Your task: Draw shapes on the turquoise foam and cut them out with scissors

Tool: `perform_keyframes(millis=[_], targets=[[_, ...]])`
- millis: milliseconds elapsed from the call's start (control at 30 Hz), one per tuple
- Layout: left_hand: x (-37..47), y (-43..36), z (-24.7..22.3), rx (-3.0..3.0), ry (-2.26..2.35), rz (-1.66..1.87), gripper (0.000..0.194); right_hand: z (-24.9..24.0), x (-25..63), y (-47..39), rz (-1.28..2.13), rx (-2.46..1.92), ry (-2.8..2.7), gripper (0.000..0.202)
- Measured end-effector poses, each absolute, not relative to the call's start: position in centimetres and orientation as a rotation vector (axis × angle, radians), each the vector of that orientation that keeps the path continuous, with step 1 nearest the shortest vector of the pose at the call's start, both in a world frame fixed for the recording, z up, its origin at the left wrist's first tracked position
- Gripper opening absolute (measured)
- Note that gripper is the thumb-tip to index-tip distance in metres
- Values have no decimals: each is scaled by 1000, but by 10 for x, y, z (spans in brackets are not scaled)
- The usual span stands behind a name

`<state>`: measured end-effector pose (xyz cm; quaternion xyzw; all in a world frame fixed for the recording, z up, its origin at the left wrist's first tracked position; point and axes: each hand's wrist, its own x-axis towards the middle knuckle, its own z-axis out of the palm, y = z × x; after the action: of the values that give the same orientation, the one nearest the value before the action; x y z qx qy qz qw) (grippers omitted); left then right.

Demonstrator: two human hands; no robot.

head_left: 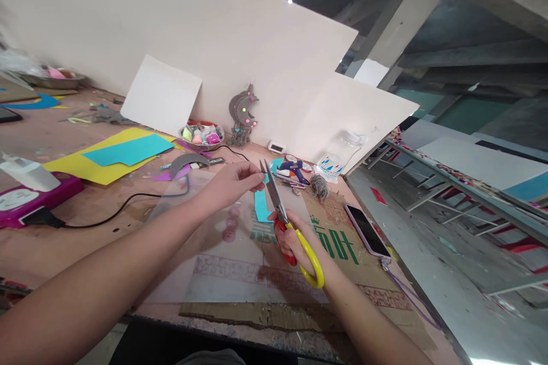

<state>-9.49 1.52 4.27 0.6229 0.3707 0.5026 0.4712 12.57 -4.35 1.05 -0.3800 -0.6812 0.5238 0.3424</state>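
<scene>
R hand (299, 242) grips yellow-handled scissors (286, 222), blades open w/ a teal paper strip (260, 204) betw. them. L hand (233, 182) pinches the strip's top, just above the table (128, 205). Phone (367, 230) lies to the right.

The right hand (299, 239) works yellow-and-red scissors (291, 228), blades parted around a teal paper piece (261, 205) pinched by the left hand (233, 182). Below lies cardboard (342, 239) on the surface (107, 194) (a phone (367, 231) rests nearby).
</scene>
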Motion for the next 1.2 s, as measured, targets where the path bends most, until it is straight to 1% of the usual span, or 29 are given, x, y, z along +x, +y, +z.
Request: perform_keyframes(millis=[300, 533, 700, 1200], targets=[[-94, 15, 43, 1504, 905, 1256, 26, 11, 125, -44, 1396, -1007, -1739, 65], [-94, 15, 42, 1487, 906, 1254, 25, 11, 125, -44, 1381, -1007, -1756, 62], [-93, 14, 44, 1468, 903, 1252, 27, 12, 123, -44, 1370, -1034, -1725, 66], [-91, 11, 49, 1403, 885, 1232, 28, 4, 127, -41, 1419, -1029, -1702, 66]])
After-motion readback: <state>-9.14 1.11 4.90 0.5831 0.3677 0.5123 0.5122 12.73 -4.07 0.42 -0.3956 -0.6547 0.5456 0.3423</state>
